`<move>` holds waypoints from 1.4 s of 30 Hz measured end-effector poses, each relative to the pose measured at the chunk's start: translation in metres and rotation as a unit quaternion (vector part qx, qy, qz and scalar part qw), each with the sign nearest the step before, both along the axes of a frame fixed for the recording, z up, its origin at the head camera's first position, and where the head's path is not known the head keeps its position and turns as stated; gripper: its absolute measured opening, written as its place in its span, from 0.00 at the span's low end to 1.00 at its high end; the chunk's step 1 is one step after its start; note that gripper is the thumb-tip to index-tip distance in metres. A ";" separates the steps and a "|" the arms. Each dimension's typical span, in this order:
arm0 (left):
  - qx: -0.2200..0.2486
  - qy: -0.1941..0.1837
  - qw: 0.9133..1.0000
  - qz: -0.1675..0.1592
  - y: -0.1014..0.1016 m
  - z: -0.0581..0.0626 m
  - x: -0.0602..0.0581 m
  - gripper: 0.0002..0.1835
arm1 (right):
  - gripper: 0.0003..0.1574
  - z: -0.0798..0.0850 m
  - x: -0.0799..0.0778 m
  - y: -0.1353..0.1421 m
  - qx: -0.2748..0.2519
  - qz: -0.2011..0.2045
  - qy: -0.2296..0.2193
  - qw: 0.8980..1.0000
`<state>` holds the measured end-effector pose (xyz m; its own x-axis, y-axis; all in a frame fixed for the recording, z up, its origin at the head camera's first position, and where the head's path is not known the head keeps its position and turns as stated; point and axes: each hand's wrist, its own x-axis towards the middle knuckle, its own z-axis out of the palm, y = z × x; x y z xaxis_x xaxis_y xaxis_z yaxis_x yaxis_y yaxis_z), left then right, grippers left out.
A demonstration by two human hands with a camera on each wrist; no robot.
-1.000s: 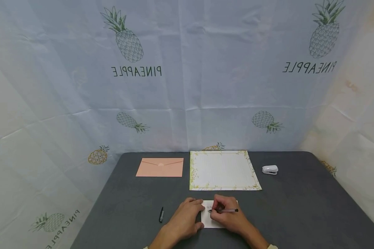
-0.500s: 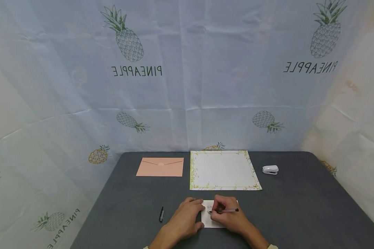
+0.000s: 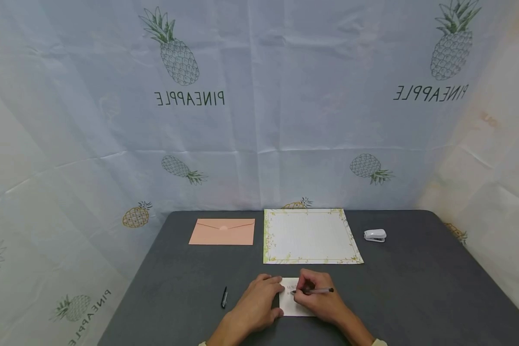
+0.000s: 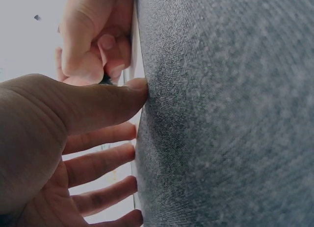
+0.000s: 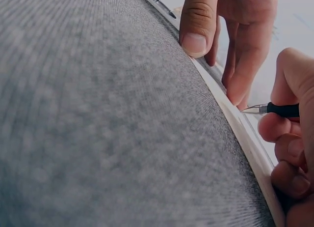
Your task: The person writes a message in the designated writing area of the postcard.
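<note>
A small white sheet of paper [image 3: 289, 307] lies on the dark table, with a few small handwritten marks near its top left. My left hand [image 3: 258, 302] rests along its left edge, fingers spread and straight; in the left wrist view the thumb [image 4: 113, 101] presses down at the paper's near edge. My right hand [image 3: 320, 295] grips a pen [image 3: 322, 290] with a dark grip. Its metal tip [image 5: 255, 109] meets the paper in the right wrist view. The right hand hides part of the sheet's right side.
A black pen cap [image 3: 224, 297] lies left of my left hand. Farther back on the table [image 3: 415, 288] are a peach envelope [image 3: 222, 231], a large sheet with a floral border [image 3: 311, 235] and a white stapler [image 3: 375, 235]. A pineapple-print cloth [image 3: 285, 120] hangs behind.
My right hand and the pen have shifted slightly to the right and up over the paper. The left hand keeps its place at the paper's edge.
</note>
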<state>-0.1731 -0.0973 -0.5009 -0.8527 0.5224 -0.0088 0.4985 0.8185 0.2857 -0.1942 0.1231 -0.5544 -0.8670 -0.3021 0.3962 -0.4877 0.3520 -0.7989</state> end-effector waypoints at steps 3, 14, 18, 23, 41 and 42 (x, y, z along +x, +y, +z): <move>-0.001 0.003 1.000 -0.001 0.000 0.000 0.000 0.26 | 0.24 0.001 0.000 0.000 0.009 0.004 -0.003 1.000; 0.006 0.004 1.000 0.000 0.000 0.000 0.002 0.26 | 0.24 0.001 0.001 0.000 0.007 0.012 0.005 1.000; 0.004 0.004 1.000 -0.001 0.000 0.000 0.002 0.26 | 0.24 0.001 0.001 0.000 0.006 0.015 0.010 1.000; 0.001 0.008 1.000 -0.003 0.000 0.000 0.002 0.26 | 0.24 0.001 0.001 0.001 0.006 0.023 0.018 1.000; 0.008 -0.002 1.000 0.003 0.000 0.001 0.002 0.26 | 0.23 0.003 0.000 0.007 0.017 -0.005 0.010 1.000; 0.008 -0.002 1.000 0.003 0.000 0.001 0.002 0.26 | 0.23 0.003 0.000 0.007 0.016 -0.003 0.009 1.000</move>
<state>-0.1716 -0.0976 -0.5002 -0.8556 0.5177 -0.0038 0.4928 0.8166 0.3004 -0.1941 0.1298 -0.5514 -0.8622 -0.3094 0.4011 -0.4988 0.3808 -0.7785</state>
